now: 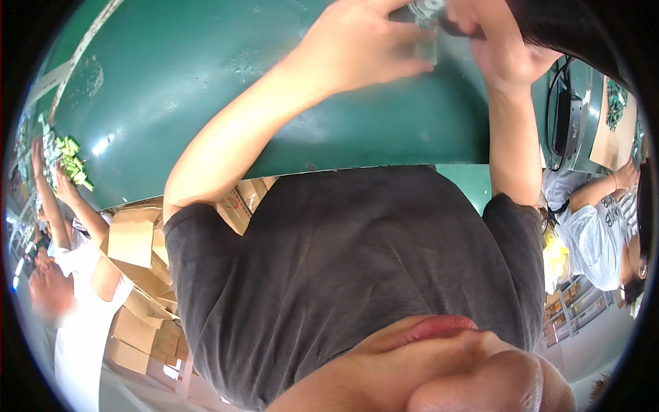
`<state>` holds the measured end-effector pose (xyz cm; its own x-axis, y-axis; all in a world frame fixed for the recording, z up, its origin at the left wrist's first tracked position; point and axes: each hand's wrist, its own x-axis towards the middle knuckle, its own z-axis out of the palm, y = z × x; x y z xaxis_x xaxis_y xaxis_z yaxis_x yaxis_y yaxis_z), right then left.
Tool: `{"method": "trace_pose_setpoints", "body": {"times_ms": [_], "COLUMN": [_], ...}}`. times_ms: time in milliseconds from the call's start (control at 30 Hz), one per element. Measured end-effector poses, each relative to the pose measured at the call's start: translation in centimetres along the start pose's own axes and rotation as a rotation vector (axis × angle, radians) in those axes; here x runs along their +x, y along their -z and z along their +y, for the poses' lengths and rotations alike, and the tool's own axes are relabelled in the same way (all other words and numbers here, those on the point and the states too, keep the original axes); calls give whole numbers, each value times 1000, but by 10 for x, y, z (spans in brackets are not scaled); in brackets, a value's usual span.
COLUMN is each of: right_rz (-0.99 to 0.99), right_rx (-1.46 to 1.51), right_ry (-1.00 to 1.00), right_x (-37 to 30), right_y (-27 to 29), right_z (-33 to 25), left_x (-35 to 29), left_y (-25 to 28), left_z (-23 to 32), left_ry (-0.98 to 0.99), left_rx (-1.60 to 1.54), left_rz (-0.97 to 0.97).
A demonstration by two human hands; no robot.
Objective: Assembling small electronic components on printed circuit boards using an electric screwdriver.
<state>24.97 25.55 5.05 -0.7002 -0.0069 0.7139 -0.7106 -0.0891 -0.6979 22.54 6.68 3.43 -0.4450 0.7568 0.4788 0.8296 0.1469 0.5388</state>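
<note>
Near the top edge, my left hand [367, 48] has its thumb and fingers closed about a small clear piece [427, 49] with a white marking at its upper end. The hand is blurred, and the piece's exact kind cannot be made out. Just to the right, my right hand [504, 51] is bent inward with its fingers curled close to that piece. A dark shape shows beneath those fingers, but what they grip is hidden. Both forearms reach over the green table [384, 130].
A black power box [566, 120] with a cable lies at the right. Cardboard boxes [130, 237] stand lower left. At the far left, a co-worker's hands reach toward yellow-green pieces [71, 161]. Another person [594, 230] sits at the right, near a cardboard sheet [607, 141] bearing small green parts.
</note>
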Motion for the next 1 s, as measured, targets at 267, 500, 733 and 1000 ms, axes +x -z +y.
{"method": "trace_pose_setpoints", "body": {"times_ms": [267,500,733,1000], "right_rz": [318,148,67,200], "right_rx": [88,21,-54,264], "right_ry": [-78,-261,38,-287], "right_x": [6,-1,-1,5], "right_y": [-13,0,16,9], "right_z": [-15,-12,6,-14], "left_x": [-8,51,107,35], "left_y": [1,78,135,188], "left_z": [-3,-57,-203,-273], "left_ry": [42,244,621,600], "left_rx": [80,235,353,654], "left_rz": [26,-40,75,117]}}
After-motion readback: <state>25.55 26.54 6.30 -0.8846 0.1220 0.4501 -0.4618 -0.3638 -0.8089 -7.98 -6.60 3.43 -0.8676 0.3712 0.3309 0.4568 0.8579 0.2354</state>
